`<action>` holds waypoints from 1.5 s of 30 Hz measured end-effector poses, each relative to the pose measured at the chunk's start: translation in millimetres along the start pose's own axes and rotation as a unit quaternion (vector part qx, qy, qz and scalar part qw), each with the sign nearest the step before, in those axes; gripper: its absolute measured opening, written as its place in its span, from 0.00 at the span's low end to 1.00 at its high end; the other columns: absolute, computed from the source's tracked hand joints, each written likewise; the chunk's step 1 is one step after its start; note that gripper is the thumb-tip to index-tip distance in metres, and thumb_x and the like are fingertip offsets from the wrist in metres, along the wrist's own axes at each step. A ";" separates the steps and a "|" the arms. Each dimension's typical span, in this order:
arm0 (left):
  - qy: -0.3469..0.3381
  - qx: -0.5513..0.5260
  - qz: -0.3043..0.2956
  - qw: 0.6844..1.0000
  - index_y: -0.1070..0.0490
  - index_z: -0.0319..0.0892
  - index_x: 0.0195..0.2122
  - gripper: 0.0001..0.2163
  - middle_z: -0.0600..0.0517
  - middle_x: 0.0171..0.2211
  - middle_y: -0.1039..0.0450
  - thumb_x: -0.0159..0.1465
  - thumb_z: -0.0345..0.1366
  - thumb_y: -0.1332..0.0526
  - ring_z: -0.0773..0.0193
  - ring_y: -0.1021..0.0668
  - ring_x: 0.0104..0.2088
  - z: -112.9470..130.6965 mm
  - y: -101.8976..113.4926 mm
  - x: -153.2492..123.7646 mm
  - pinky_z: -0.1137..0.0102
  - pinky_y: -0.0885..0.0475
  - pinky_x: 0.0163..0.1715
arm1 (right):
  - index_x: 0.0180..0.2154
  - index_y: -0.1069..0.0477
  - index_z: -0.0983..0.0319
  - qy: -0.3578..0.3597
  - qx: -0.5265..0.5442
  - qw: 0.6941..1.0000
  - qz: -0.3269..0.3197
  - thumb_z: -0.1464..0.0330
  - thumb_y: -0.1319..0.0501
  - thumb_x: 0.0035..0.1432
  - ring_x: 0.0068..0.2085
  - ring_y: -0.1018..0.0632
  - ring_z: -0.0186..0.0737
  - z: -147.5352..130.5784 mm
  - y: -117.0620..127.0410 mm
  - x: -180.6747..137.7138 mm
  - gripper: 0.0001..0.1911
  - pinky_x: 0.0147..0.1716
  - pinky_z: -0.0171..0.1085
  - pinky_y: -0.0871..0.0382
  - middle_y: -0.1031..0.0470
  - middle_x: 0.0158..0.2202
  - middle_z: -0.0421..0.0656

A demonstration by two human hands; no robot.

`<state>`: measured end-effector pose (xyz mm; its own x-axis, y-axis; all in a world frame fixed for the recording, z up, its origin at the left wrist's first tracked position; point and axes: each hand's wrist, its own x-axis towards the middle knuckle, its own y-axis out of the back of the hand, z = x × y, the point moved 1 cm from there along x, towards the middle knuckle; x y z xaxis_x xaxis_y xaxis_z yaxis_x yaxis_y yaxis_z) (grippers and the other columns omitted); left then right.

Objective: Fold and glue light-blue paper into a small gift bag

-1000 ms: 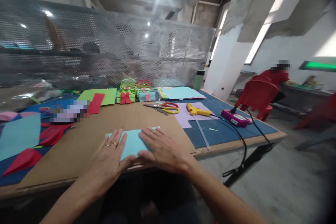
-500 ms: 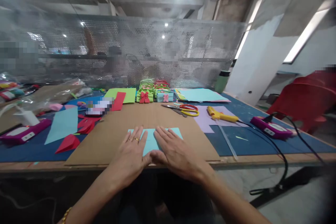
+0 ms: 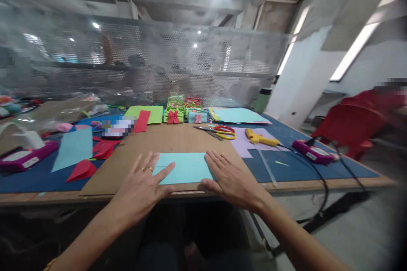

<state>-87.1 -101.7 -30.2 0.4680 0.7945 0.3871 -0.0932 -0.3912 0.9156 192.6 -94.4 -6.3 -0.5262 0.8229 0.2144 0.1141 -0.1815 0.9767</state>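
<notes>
A light blue sheet of paper (image 3: 187, 169) lies flat on the brown cardboard (image 3: 178, 139) at the table's front edge. My left hand (image 3: 146, 180) is open over the sheet's left end, its index finger stretched across the paper and rings on two fingers. At the right end rests my right hand (image 3: 227, 175), palm down with fingers extended and thumb on the near side. Neither hand grips the sheet; both touch or hover on its ends. Beyond the hands, scissors (image 3: 221, 132) with red and yellow handles lie on the cardboard.
A yellow glue gun (image 3: 260, 138) lies on purple paper (image 3: 238, 146), its cord running to a purple power box (image 3: 313, 152). Small paper bags with bows (image 3: 173, 116) stand at the back. Red paper pieces (image 3: 82, 171) and a blue sheet (image 3: 73, 146) lie left. A green bottle (image 3: 262, 100) stands back right.
My hands have slid apart, the left one leftward and the right one rightward, uncovering the middle of the blue paper. The view has shifted slightly.
</notes>
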 end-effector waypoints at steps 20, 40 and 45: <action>-0.055 -0.053 -0.012 0.997 0.46 0.45 0.69 0.45 0.35 0.69 0.47 0.56 0.66 0.40 0.41 0.42 0.68 26.2 -12.9 14.4 0.46 0.43 0.63 | 0.67 0.45 0.71 0.096 0.015 0.995 0.009 0.40 0.55 0.63 0.70 0.47 0.55 -35.2 3.7 17.6 0.47 0.67 0.55 0.50 0.48 0.69 0.60; 0.003 0.079 0.038 0.996 0.40 0.37 0.65 0.48 0.31 0.67 0.45 0.51 0.65 0.34 0.36 0.38 0.66 -6.6 -9.1 -24.3 0.44 0.40 0.62 | 0.63 0.41 0.78 0.110 -0.081 0.984 0.114 0.42 0.49 0.62 0.65 0.36 0.64 3.3 -20.3 -7.0 0.48 0.59 0.59 0.34 0.38 0.64 0.68; -0.057 0.096 0.085 0.990 0.42 0.31 0.65 0.49 0.33 0.67 0.44 0.51 0.64 0.34 0.39 0.39 0.66 8.9 -1.0 -13.4 0.48 0.39 0.63 | 0.62 0.39 0.76 0.121 -0.098 0.975 0.156 0.41 0.49 0.61 0.63 0.34 0.64 6.7 -25.7 -5.6 0.48 0.57 0.58 0.31 0.36 0.63 0.66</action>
<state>-85.5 -116.1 -37.3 0.5570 0.6561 0.5093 -0.0152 -0.6050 0.7961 198.2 -90.7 -32.7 -0.6781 0.5640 0.4713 0.1502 -0.5213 0.8400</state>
